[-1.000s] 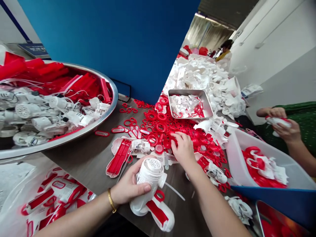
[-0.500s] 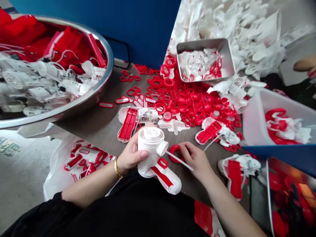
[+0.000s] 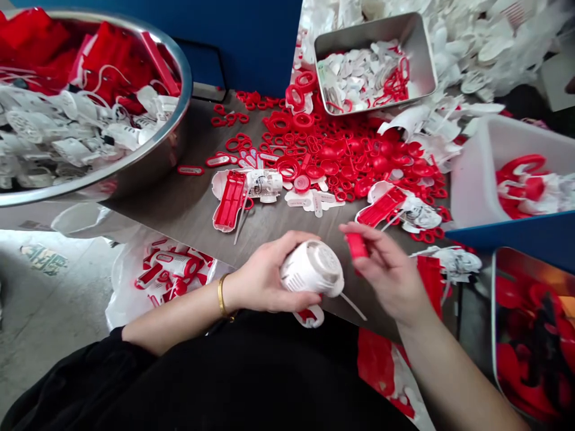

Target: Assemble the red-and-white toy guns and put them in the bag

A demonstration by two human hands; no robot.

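My left hand (image 3: 265, 278) grips a white plastic hair dryer (image 3: 313, 269), its round vented end turned up and right, with a thin white cord (image 3: 353, 306) sticking out below. The dryer's red-striped handle (image 3: 309, 317) shows beneath it, mostly hidden. My right hand (image 3: 389, 269) pinches a small red plastic part (image 3: 357, 245) close to the dryer. Beyond my hands, an opened shell with a red panel (image 3: 230, 200) and a white dryer barrel (image 3: 264, 183) lie on the wooden table (image 3: 179, 185), near a heap of red plastic rings (image 3: 341, 155).
A large steel basin (image 3: 182, 78) of dryers and red parts stands at the upper left. A steel tray (image 3: 372, 36) and a white tub (image 3: 471, 173) hold white and red pieces. White scraps pile up behind them. A plastic bag (image 3: 162, 293) of parts lies below the table edge.
My right hand has moved from the red heap to the dryer and now pinches a red part. My left hand has rotated the dryer, and the view has tilted further down.
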